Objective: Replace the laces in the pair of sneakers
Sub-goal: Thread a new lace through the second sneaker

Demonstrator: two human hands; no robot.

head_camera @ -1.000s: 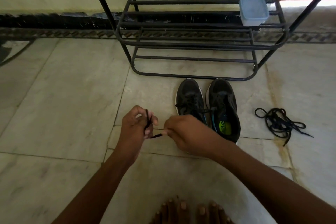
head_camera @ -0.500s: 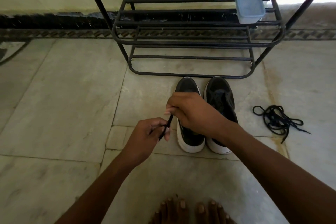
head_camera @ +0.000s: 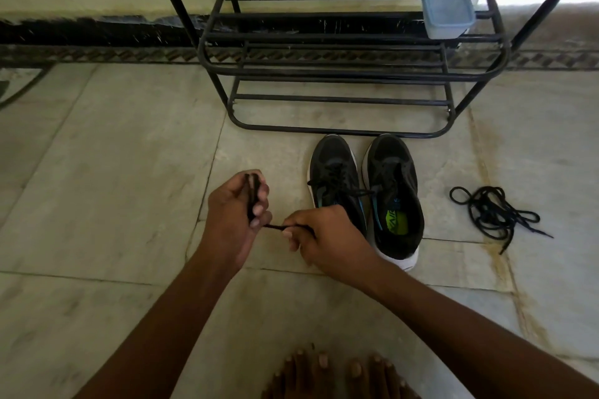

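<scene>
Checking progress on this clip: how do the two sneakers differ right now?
The left sneaker has a black lace crossing its eyelets, while the right sneaker shows no lacing, its mouth open to a bright green insole. The right hand covers the left sneaker's heel; the right sneaker's white heel is in plain view. Both are black with white soles and teal accents, side by side on the floor, toes toward the rack.

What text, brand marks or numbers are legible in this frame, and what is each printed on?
"AIR": dark letters on the neon-green patch of the insole inside the right-hand sneaker; a small mark just above the patch is too blurred to read.
Left-hand sneaker: no readable lettering; its blue side stripe carries no text.
Lidded plastic container on the shoe rack: no label visible.
</scene>
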